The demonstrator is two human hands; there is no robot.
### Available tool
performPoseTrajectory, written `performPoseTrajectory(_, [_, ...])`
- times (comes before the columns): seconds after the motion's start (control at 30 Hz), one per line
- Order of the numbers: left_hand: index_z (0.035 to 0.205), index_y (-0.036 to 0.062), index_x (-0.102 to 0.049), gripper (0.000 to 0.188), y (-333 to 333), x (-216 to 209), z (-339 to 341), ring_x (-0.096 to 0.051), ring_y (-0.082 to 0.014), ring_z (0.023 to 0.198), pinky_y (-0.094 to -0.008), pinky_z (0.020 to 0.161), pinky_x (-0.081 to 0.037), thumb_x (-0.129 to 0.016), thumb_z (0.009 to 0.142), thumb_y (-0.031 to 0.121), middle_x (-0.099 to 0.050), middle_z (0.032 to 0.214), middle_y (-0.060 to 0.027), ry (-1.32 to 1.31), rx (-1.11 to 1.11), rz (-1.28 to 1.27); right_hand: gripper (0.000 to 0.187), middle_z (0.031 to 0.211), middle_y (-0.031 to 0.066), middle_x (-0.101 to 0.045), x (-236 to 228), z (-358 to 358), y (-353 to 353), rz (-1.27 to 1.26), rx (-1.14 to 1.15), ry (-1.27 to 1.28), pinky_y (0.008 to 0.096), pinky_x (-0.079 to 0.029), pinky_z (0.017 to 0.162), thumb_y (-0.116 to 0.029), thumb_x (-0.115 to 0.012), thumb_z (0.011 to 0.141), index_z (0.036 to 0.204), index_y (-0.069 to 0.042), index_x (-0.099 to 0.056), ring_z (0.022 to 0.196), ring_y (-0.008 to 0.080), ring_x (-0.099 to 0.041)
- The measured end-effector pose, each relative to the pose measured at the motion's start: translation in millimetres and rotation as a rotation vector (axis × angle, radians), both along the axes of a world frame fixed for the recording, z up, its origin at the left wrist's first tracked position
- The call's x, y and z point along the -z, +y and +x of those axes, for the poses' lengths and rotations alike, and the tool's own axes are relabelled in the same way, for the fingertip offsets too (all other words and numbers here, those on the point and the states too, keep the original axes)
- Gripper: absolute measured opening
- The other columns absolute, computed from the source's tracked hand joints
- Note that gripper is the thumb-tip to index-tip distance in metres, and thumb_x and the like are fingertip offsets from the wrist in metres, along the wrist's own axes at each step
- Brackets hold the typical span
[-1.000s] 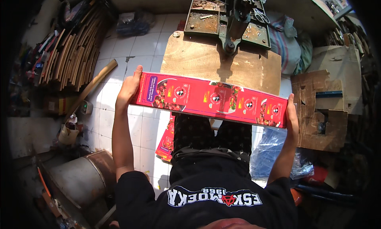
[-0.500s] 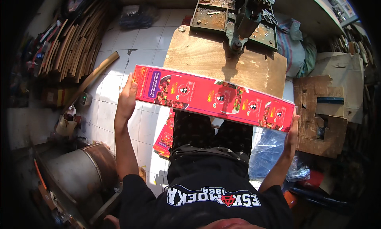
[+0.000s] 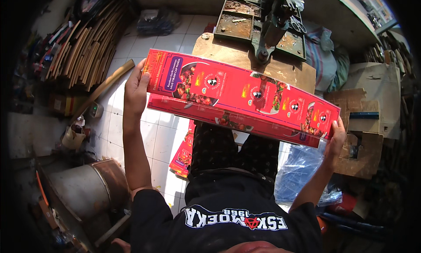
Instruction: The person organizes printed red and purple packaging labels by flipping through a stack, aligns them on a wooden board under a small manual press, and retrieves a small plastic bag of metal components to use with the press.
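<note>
1. The left grip (image 3: pixel 137 90) is closed on one end of a long red box (image 3: pixel 239 95); the right grip (image 3: pixel 336 138) clasps the other end.
2. That box hangs tilted above the lap, partly hiding the wooden worktop (image 3: pixel 214 49).
3. The step looks like two-handed holding and handling; I'd say the next move calls for even support at both ends.
4. Below, another red piece (image 3: pixel 183 154) sits beside the legs.

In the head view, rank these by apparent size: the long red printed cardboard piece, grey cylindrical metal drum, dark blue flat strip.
1. Long red printed cardboard piece, though probably enlarged by nearness
2. Grey cylindrical metal drum
3. Dark blue flat strip
</note>
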State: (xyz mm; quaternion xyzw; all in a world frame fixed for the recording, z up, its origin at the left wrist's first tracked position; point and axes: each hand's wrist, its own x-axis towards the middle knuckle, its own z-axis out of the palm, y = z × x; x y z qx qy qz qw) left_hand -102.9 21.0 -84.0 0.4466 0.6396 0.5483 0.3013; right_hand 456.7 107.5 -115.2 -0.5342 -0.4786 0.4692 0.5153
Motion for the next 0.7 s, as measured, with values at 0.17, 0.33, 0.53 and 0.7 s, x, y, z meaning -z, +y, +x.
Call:
performPoseTrajectory(0.17, [0.127,-0.0062,-0.054,0.040,57,32,-50,-0.064,-0.0188,0.098,-0.0302,0.086,-0.049,-0.052,0.093,0.015,-0.067,0.108,-0.0192,0.201,0.084,-0.237,0.036,0.109,0.0091,-0.065,21,8,74,-0.136,-0.144,-0.223,0.0249,-0.051,0.081,-0.011,-0.049,0.095,0.125,0.007,-0.053,0.090,0.0116,-0.064])
performPoseTrajectory(0.33, [0.131,-0.0019,-0.053,0.046,112,85,-73,-0.064,-0.0221,0.098,-0.0329,0.090,-0.047,-0.056,0.091,0.022,-0.069,0.105,-0.0175,0.255,0.111,-0.400,0.040,0.107,0.0097,-0.066,55,13,114,-0.150,-0.215,-0.362,0.0265,-0.049,0.082,-0.019,-0.053,0.095,0.123,0.010,-0.054,0.090,0.0143,-0.063])
performPoseTrajectory(0.53, [0.130,-0.0034,-0.053,0.046,32,53,-61,-0.063,-0.0303,0.102,-0.0342,0.091,-0.046,-0.052,0.096,0.027,-0.065,0.107,-0.0205,0.567,-0.157,-0.276,0.065,0.140,0.0247,-0.047,70,30,73,-0.139,-0.029,-0.575,0.0322,-0.037,0.104,-0.037,-0.052,0.098,0.138,0.012,-0.037,0.126,0.0239,-0.049])
performPoseTrajectory(0.7, [0.129,-0.0064,-0.052,0.042,-37,62,-36,-0.060,-0.0306,0.114,-0.0346,0.095,-0.045,-0.046,0.098,0.020,-0.060,0.122,-0.0258,0.363,-0.171,-0.318,0.055,0.131,0.0173,-0.054,50,19,-10,-0.253,-0.166,-0.196,0.0298,-0.041,0.099,-0.032,-0.043,0.103,0.142,0.006,-0.036,0.118,0.0182,-0.052])
